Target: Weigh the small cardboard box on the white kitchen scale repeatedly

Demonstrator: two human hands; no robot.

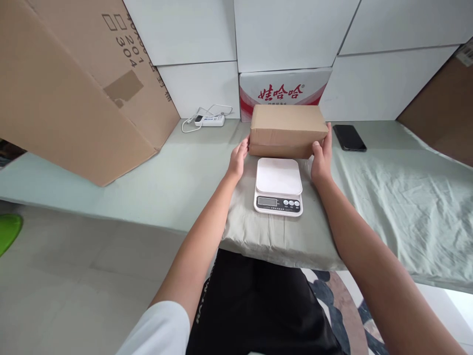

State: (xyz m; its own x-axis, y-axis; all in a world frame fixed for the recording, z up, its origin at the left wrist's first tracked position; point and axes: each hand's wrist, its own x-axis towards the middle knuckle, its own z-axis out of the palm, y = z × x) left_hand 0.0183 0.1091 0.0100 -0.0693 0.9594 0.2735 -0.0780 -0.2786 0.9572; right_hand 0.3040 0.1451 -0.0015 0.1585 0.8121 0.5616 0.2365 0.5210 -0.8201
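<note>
A closed brown cardboard box (288, 129) is held between my two hands, just behind a white digital kitchen scale (279, 176). My left hand (238, 158) presses against the box's left end, its fingers partly hidden behind the near corner. On the right end, my right hand (322, 155) grips the box, with the thumb on the front face and the fingers along the side. The scale's platform is bare, and its display and buttons face me. Whether the box's underside touches the table cannot be made out.
A large cardboard carton (84, 88) stands at the left, another brown carton (443, 103) at the right. A white power strip (209, 121) with a cable and a black phone (349, 137) lie on the cloth-covered table (177, 187). Behind are white boxes (199, 88) and a red-lettered carton (254, 86).
</note>
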